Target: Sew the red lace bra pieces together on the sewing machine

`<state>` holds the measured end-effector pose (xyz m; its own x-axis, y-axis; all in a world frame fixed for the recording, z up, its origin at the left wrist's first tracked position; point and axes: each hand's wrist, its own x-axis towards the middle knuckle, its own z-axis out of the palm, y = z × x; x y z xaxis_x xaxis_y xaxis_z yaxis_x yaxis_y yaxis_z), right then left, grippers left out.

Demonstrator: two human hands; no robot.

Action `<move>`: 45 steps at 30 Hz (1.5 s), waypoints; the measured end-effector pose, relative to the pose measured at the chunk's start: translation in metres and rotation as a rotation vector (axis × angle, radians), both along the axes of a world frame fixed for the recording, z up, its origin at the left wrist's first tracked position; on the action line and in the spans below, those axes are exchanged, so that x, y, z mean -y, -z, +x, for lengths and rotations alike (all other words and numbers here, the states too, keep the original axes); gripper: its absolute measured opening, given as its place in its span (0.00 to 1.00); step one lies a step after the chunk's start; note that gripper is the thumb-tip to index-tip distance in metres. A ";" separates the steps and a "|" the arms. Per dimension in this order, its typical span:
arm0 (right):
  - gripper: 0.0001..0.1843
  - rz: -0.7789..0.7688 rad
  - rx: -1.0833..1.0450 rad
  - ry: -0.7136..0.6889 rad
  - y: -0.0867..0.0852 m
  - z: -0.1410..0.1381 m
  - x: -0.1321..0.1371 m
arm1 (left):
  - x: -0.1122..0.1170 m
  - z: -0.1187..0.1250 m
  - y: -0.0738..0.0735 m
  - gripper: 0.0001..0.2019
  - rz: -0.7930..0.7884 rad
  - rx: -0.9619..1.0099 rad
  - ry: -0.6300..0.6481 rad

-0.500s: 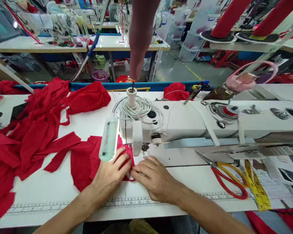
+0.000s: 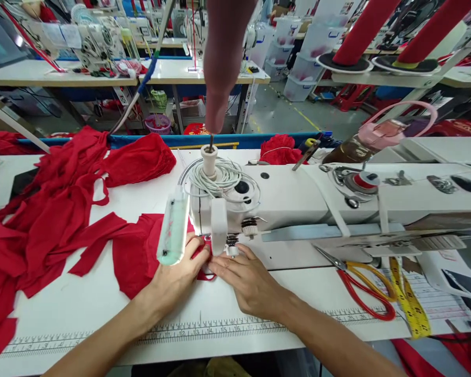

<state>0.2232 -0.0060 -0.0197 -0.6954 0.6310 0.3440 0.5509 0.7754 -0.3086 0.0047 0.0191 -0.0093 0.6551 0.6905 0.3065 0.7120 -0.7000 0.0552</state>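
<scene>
A white sewing machine (image 2: 294, 196) stands across the table, its head in front of me. Beneath its needle area lies one end of a red fabric piece (image 2: 135, 256), the rest spreading to the left. My left hand (image 2: 175, 285) presses on this fabric with bent fingers, left of the needle area and partly behind a pale green plate (image 2: 172, 230). From the right, my right hand (image 2: 253, 288) grips the fabric's near edge, fingers close together. Both hands' fingertips almost meet. The machine head hides the needle and part of the fabric.
Red fabric pieces (image 2: 58, 209) are heaped at left. Scissors (image 2: 367, 288) and a yellow tape measure (image 2: 408, 301) lie at right. A coil of white cord (image 2: 223, 175) rests on the machine. A ruler strip (image 2: 204, 331) runs along the front edge. Behind stands a pink-lidded bottle (image 2: 380, 133).
Both hands have shifted slightly away from me, toward the needle area, and the fabric's near edge has moved the same way. The camera view has shifted slightly.
</scene>
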 end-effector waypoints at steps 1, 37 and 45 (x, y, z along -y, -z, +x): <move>0.29 -0.001 -0.001 0.001 0.000 0.000 0.001 | 0.003 0.001 0.000 0.14 0.036 -0.006 -0.010; 0.30 0.076 0.091 0.034 0.003 -0.009 0.010 | 0.007 -0.001 -0.001 0.17 0.138 -0.002 -0.036; 0.25 0.164 -0.014 0.008 -0.002 -0.013 0.013 | 0.008 -0.007 -0.004 0.14 -0.038 0.121 0.017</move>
